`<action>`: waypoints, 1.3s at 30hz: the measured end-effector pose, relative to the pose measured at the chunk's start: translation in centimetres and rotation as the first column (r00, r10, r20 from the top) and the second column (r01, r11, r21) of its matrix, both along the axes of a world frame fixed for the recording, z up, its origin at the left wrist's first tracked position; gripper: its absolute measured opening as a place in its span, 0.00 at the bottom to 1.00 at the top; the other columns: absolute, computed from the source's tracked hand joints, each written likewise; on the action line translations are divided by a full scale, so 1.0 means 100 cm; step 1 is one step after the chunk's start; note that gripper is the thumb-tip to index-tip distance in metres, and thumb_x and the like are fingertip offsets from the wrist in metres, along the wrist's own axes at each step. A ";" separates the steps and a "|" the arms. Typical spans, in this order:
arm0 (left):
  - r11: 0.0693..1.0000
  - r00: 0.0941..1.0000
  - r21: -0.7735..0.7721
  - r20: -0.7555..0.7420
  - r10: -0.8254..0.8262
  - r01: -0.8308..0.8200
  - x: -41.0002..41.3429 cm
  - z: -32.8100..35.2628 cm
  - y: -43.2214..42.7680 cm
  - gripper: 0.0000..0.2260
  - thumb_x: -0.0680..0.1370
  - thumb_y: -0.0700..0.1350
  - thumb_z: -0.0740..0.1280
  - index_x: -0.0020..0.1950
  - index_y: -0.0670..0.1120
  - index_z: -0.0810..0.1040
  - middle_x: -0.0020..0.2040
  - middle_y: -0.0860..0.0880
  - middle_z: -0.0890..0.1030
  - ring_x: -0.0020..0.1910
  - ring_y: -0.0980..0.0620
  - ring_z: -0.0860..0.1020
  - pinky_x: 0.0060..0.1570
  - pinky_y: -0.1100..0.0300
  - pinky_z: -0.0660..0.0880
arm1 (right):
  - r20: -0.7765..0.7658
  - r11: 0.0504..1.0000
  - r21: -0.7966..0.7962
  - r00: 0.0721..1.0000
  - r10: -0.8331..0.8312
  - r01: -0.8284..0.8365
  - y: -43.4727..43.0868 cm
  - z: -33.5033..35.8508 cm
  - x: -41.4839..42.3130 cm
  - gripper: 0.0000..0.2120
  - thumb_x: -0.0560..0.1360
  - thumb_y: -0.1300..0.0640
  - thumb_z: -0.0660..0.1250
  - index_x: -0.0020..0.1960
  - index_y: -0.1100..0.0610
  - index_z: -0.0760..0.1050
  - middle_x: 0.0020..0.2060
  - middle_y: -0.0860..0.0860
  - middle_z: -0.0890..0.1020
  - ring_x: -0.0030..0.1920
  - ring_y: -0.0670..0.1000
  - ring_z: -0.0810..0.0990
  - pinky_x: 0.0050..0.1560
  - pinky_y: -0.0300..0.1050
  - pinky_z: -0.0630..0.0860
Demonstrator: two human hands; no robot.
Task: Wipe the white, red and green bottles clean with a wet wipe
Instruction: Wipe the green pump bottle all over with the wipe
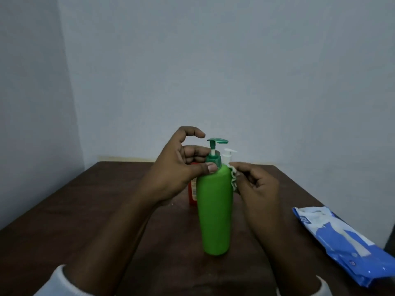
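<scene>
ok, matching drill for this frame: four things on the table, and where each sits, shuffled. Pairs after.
1. green pump bottle
2. red bottle
3. white pump bottle
4. wet-wipe pack

A. lies flat near the table's right edge
B. only its pump head shows, behind the green one
C. upright, centre; left hand grips its collar, right hand holds a wet wipe against its shoulder
D. mostly hidden behind the left hand

Pairs: 1-C, 2-D, 3-B, 4-A

No legible txt; red bottle (193,192) label & wipes pack (342,242) print blurred.
</scene>
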State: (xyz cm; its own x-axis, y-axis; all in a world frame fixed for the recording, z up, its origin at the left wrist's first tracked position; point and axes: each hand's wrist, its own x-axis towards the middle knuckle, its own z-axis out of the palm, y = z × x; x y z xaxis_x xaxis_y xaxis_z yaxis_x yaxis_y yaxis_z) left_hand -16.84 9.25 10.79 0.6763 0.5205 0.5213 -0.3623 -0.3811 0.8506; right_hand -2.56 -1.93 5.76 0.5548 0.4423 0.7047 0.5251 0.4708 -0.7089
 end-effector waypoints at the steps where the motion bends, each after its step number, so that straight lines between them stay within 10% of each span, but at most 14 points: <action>1: 1.000 1.000 0.003 -0.003 -0.012 0.012 0.005 0.000 0.001 0.26 0.73 0.26 0.73 0.63 0.48 0.70 0.52 0.40 0.87 0.53 0.44 0.85 0.54 0.52 0.82 | -0.019 0.998 0.052 1.000 0.021 -0.020 0.000 0.007 0.001 0.10 0.76 0.70 0.64 0.51 0.61 0.81 0.45 0.52 0.85 0.49 0.50 0.83 0.49 0.45 0.80; 9: 0.991 0.992 -0.050 0.006 -0.124 0.125 0.024 -0.010 0.006 0.20 0.77 0.26 0.69 0.61 0.46 0.70 0.58 0.39 0.86 0.56 0.42 0.84 0.57 0.52 0.81 | -0.157 0.990 0.072 0.979 0.130 -0.120 -0.011 -0.027 0.022 0.07 0.71 0.70 0.68 0.49 0.65 0.78 0.46 0.56 0.85 0.49 0.53 0.84 0.49 0.46 0.80; 14: 0.986 0.993 -0.125 0.019 -0.112 0.114 0.024 -0.010 0.017 0.18 0.77 0.27 0.69 0.60 0.44 0.70 0.58 0.38 0.86 0.56 0.43 0.84 0.55 0.51 0.82 | -0.217 0.941 -0.302 0.972 0.089 -0.153 -0.025 -0.066 0.015 0.06 0.69 0.72 0.71 0.40 0.64 0.77 0.36 0.52 0.85 0.37 0.45 0.83 0.37 0.36 0.77; 19: 0.979 0.982 -0.093 -0.041 -0.184 0.180 0.023 -0.006 0.010 0.21 0.76 0.27 0.70 0.63 0.45 0.72 0.59 0.38 0.85 0.57 0.42 0.83 0.58 0.52 0.81 | 0.045 0.790 -0.612 0.997 0.064 -0.023 -0.041 -0.071 0.022 0.06 0.69 0.69 0.71 0.37 0.60 0.79 0.32 0.52 0.84 0.33 0.49 0.83 0.35 0.45 0.79; 26: 0.983 0.976 -0.025 -0.110 -0.186 0.185 0.009 -0.002 0.006 0.24 0.77 0.27 0.69 0.68 0.46 0.71 0.60 0.38 0.85 0.62 0.40 0.83 0.62 0.47 0.80 | -0.091 0.980 -0.142 0.988 0.127 -0.139 -0.035 0.000 0.020 0.06 0.70 0.72 0.69 0.44 0.64 0.80 0.38 0.56 0.85 0.38 0.48 0.83 0.39 0.39 0.79; 35: 0.990 0.985 0.029 -0.112 -0.131 0.135 0.014 -0.003 -0.001 0.20 0.79 0.28 0.67 0.65 0.46 0.73 0.57 0.43 0.86 0.56 0.47 0.85 0.56 0.55 0.80 | 0.213 0.996 -0.081 0.976 0.052 -0.036 -0.026 0.031 0.007 0.06 0.72 0.68 0.70 0.46 0.59 0.82 0.40 0.49 0.84 0.44 0.45 0.82 0.44 0.36 0.76; 39: 0.991 0.990 0.074 -0.102 -0.101 0.109 0.017 -0.007 -0.002 0.19 0.80 0.29 0.67 0.65 0.47 0.74 0.57 0.43 0.87 0.61 0.43 0.84 0.69 0.44 0.75 | 0.604 0.977 0.114 0.768 -0.213 0.181 -0.033 0.019 0.004 0.08 0.69 0.71 0.72 0.45 0.60 0.82 0.43 0.49 0.82 0.48 0.46 0.80 0.49 0.36 0.73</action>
State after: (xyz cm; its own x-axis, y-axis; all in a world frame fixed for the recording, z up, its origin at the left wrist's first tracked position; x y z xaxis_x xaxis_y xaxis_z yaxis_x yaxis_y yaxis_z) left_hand -15.12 9.05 10.07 0.7746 0.4036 0.4869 -0.3205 -0.4133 0.8524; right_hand -2.17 -5.27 7.67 0.0733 0.3289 0.9415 0.9241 0.3326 -0.1881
